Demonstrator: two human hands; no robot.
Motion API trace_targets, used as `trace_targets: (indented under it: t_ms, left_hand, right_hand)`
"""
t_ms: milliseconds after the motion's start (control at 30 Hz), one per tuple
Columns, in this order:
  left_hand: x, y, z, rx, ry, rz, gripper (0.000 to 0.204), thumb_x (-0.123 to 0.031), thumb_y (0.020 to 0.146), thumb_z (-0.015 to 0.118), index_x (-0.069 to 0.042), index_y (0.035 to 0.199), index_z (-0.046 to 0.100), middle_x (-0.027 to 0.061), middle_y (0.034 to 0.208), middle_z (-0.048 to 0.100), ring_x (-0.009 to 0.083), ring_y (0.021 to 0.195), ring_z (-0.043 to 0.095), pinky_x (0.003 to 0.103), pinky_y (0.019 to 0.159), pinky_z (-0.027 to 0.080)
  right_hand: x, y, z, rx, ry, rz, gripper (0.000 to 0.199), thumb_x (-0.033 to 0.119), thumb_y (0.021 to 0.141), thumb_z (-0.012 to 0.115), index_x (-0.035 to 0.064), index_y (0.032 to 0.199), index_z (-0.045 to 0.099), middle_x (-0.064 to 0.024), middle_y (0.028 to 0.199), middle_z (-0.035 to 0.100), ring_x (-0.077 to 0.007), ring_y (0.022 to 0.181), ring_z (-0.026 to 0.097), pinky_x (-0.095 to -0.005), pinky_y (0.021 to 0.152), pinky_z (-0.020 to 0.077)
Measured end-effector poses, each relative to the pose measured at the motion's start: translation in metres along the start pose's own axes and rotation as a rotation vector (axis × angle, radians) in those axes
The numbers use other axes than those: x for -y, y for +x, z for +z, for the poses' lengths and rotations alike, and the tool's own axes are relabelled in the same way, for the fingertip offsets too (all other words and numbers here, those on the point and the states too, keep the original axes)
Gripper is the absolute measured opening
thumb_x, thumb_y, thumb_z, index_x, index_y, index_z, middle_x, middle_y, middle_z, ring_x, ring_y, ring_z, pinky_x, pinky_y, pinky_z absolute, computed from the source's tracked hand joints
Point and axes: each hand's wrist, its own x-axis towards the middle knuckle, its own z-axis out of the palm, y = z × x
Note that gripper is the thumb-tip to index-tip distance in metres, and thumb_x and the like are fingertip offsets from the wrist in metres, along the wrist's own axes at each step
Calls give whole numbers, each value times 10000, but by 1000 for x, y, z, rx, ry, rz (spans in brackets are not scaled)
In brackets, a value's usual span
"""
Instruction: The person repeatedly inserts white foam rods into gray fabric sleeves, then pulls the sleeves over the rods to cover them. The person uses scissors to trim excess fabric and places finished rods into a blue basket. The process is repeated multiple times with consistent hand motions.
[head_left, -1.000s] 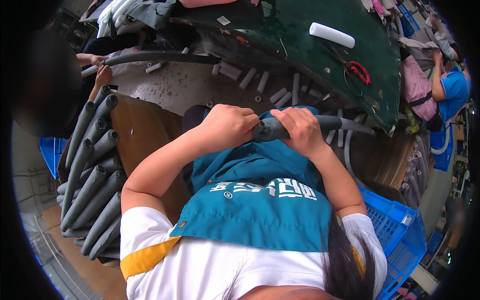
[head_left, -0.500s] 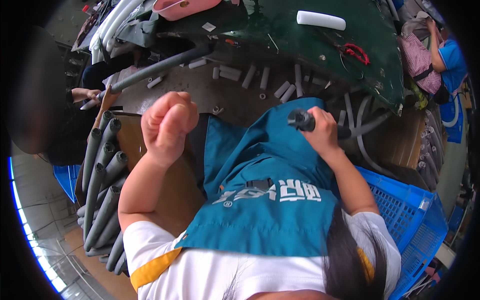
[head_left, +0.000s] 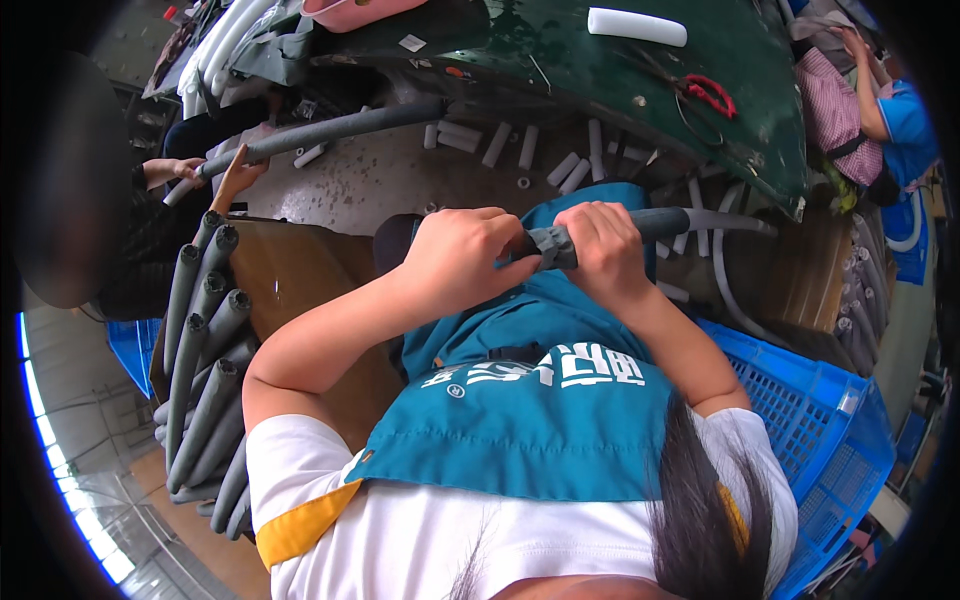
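- So the left grip (head_left: 462, 250) was up in the air as a fist half a second ago; now it's back at the tube (head_left: 660, 223), and the right grip (head_left: 606, 252) has shifted inward too.
- Tube's held crosswise over the apron (head_left: 525, 445), pale core (head_left: 732, 223) trailing off to the right, below the worktop (head_left: 740, 60).
- Left looks pinched on the crumpled end (head_left: 552, 247), though some fingertips are hidden. Right is wrapped round the tube just beside it.
- Biggest worry imo: that end looks bunched, so a hard yank from the left could twist or tear the cloth.
- If the right squeezes too loosely, the tube could spin or slide through.
- Core's a long floppy tail, so it might snag and drag everything sideways.
- Swing the left elbow wide and the stack (head_left: 203, 425) could get knocked.
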Motion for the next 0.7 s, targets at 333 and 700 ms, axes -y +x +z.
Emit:
trace_targets:
  t_ms: [333, 700]
  left_hand:
    - [11, 3, 10, 297, -93, -31, 312, -293, 874, 675, -15, 734, 655, 110, 650, 624, 241, 576, 599, 344, 550, 474]
    - [-5, -61, -20, 399, -1305, -611, 321, -215, 985, 554, -63, 704, 524, -54, 630, 426, 49, 562, 364, 237, 520, 337]
  right_hand:
    - [7, 0, 4, 91, 29, -115, 150, 50, 742, 670, 50, 861, 578, -108, 771, 620, -273, 754, 649, -407, 744, 493]
    - [0, -22, 3, -10, 93, -67, 154, 98, 746, 708, 68, 804, 569, -89, 719, 630, -277, 691, 657, -404, 706, 517]
